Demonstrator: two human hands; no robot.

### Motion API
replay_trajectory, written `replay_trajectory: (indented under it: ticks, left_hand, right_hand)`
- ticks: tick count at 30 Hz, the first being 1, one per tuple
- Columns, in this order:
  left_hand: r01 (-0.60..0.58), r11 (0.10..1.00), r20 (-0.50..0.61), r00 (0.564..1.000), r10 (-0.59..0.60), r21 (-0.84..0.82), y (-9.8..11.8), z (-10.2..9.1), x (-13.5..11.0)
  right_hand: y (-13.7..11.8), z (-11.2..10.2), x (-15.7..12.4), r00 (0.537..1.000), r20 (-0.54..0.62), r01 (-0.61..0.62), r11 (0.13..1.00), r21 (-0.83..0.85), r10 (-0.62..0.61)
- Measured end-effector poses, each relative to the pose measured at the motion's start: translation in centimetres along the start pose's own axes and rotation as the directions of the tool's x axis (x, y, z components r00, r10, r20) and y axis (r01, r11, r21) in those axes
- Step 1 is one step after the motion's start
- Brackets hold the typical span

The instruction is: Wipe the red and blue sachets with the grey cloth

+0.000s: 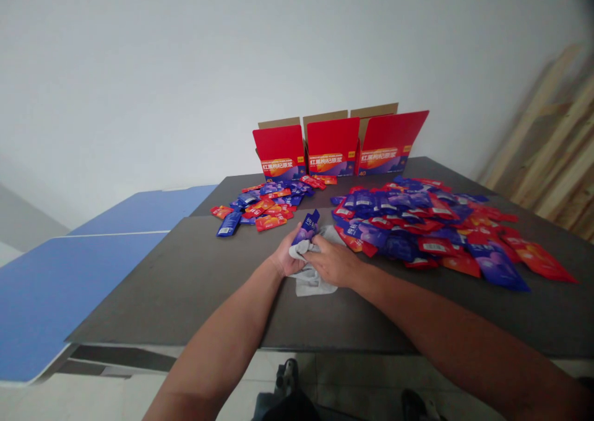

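Near the middle of the dark table, my left hand is closed around a purple pouch, whose upper end sticks out above the fingers. My right hand grips a pale grey cloth and presses a fold of it against the pouch. Part of the cloth hangs down onto the tabletop below both hands. The pouch's lower part is hidden by the cloth and fingers. Just right of my right hand lies a large heap of red and purple pouches. A smaller pile of such pouches lies beyond my left hand.
Three red printed cartons with raised flaps stand side by side at the back of the dark table. A blue table adjoins on the left. Wooden slats lean at the far right. A white wall rises behind.
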State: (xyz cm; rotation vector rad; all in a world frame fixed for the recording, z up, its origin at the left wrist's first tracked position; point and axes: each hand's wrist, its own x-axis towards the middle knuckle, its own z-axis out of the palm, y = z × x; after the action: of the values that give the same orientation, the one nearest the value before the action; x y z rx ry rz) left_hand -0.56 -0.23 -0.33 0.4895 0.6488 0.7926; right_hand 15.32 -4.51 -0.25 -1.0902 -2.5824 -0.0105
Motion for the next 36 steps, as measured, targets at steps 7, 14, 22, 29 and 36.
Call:
replay_trajectory:
  ticks: [7,14,22,29,36]
  left_hand:
    - [0.02,0.999,0.09,0.996,-0.025,0.05,-0.4,0.1,-0.1]
    - [0.106,0.981,0.211,0.967,-0.14,0.165,-0.2,0.0,-0.2]
    - [0.087,0.987,0.297,0.947,-0.125,0.136,0.0,0.0,-0.7]
    - [-0.012,0.996,0.25,0.968,0.033,-0.086,1.0,0.4,-1.1]
    - [-0.166,0.964,0.127,0.973,0.195,-0.206,1.6,0.0,-0.7]
  right_hand:
    - [0.4,0.5,0.2,0.976,-0.12,-0.16,0.975,0.152,0.179]
    - [2.2,2.0,0.8,0.875,-0.275,-0.322,0.904,0.281,0.398]
    - [3.7,2.8,1.3,0.767,-0.327,-0.386,0.805,0.451,0.552]
    - [4.2,2.4,1.4,0.752,-0.378,-0.325,0.802,0.501,0.541]
    - [2.2,1.5,-0.1,0.98,-0.173,-0.053,0.972,0.229,0.094]
